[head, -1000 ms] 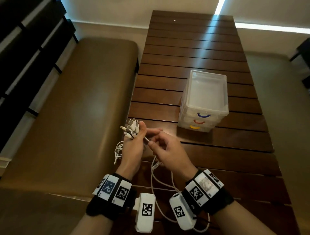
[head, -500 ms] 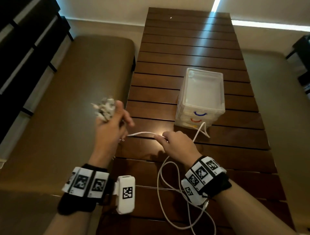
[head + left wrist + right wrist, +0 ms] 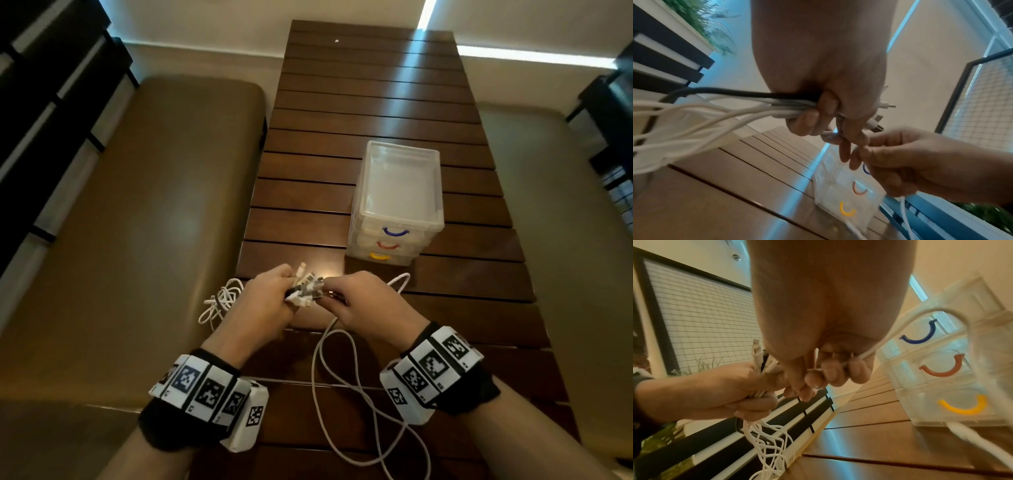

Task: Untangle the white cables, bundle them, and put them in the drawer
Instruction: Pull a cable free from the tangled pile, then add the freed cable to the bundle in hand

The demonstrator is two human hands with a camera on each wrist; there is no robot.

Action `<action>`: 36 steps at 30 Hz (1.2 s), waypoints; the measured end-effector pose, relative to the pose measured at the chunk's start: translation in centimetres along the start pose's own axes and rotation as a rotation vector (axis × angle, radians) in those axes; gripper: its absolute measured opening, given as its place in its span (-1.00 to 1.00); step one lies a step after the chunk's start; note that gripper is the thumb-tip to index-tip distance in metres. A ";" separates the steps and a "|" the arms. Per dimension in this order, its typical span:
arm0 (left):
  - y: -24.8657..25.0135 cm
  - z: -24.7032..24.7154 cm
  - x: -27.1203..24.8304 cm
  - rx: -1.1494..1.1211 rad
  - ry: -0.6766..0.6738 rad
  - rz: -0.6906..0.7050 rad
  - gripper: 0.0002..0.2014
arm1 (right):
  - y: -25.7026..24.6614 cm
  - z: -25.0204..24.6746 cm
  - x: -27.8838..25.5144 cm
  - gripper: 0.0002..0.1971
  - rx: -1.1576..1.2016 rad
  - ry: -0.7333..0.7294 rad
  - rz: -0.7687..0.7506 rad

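Left hand [image 3: 263, 301] grips the gathered cable ends [image 3: 306, 289], right hand [image 3: 363, 301] pinches one loose white cable [image 3: 342, 387]; bundling is unfinished and the drawer unit [image 3: 397, 205] sits closed.

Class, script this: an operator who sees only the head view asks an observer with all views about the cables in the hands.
Operator: Is everything in the left hand white?
Observer: No. The left hand grips one black cable among the white cables.
Operator: How does the right hand hold its cable?
Observer: The right hand curls its fingers round a loose cable, which arches up in front of the drawers.
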State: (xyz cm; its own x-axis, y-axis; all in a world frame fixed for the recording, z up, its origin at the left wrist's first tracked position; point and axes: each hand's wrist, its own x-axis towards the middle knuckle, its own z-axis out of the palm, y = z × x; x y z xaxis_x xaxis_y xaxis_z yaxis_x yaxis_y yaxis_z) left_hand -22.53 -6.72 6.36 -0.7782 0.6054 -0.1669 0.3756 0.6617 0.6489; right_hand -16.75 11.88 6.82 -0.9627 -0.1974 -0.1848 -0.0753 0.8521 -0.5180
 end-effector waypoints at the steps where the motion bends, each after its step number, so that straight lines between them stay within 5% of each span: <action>1: -0.5 -0.7 -0.2 -0.002 0.053 -0.012 -0.89 | -0.1 0.1 0.2 -0.80 -0.046 0.023 -0.019; 6: -4.2 -4.6 -1.7 -0.032 0.420 -0.221 -0.88 | -0.8 0.5 1.6 -0.67 -0.155 0.215 -0.027; 9: -5.8 -5.8 -3.3 -0.077 0.520 -0.331 -0.84 | -1.6 0.9 2.3 -0.46 -0.109 0.316 -0.033; 13: -9.6 -6.8 -4.9 -0.061 0.612 -0.481 -0.82 | -1.7 2.3 2.3 -0.50 0.009 0.297 -0.022; 18: -12.9 -7.6 -5.2 -0.016 0.612 -0.688 -0.74 | -0.6 4.0 1.2 -0.64 0.008 0.176 0.003; 30: -16.2 -4.2 -3.9 -0.176 0.316 -0.793 -0.69 | 0.2 3.6 -0.2 -0.71 -0.019 0.032 0.102; 36: -14.9 -3.8 -4.0 -0.374 0.451 -0.699 -0.66 | 1.0 2.8 -1.0 -0.76 0.046 0.042 0.149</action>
State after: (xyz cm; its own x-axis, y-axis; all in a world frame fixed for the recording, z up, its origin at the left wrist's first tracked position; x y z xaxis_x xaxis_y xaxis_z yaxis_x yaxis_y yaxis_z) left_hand -26.94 -20.70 0.19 -0.9197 -0.1620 -0.3576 -0.3821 0.5789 0.7203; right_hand -15.17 11.58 4.15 -0.9724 -0.0498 -0.2280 0.0799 0.8469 -0.5258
